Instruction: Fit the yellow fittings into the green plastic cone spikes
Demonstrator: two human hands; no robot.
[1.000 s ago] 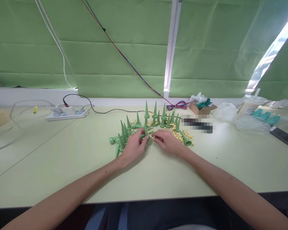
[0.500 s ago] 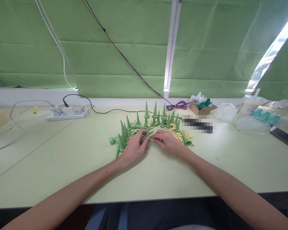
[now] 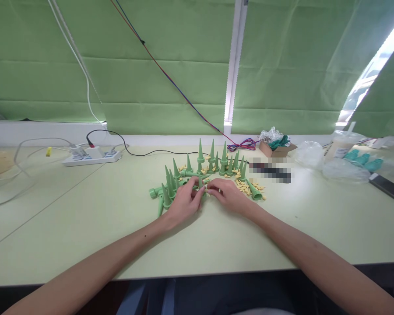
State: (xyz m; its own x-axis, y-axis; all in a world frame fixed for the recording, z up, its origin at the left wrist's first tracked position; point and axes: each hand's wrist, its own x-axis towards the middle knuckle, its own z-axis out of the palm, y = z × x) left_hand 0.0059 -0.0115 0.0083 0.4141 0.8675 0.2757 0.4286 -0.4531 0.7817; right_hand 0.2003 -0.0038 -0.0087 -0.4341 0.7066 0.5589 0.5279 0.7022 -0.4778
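Note:
My left hand [image 3: 187, 197] is closed around a green plastic cone [image 3: 201, 182] that stands point up, its lower part mostly hidden by the fingers. Beside it, the fingertips of my right hand [image 3: 228, 192] pinch a small yellow piece [image 3: 207, 190] against the cone's side. Several more green cones [image 3: 168, 179] stand upright left of my left hand, and others [image 3: 224, 159] rise behind both hands, some stacked. A pile of small yellow pieces [image 3: 244, 188] lies right of my right hand, with one green cone [image 3: 254, 190] tipped over on it.
A white power strip [image 3: 92, 157] with plugs and cables sits at the back left. Behind the cones lies a coil of red and blue wire [image 3: 244, 145]. To the right are a small cardboard box [image 3: 277, 150], plastic bags [image 3: 308, 153], a drink cup [image 3: 339, 144] and a phone [image 3: 389, 187].
The cone in my left hand has shifted slightly left and stands more upright. The right fingertips have changed shape a little, and the yellow piece shows more clearly.

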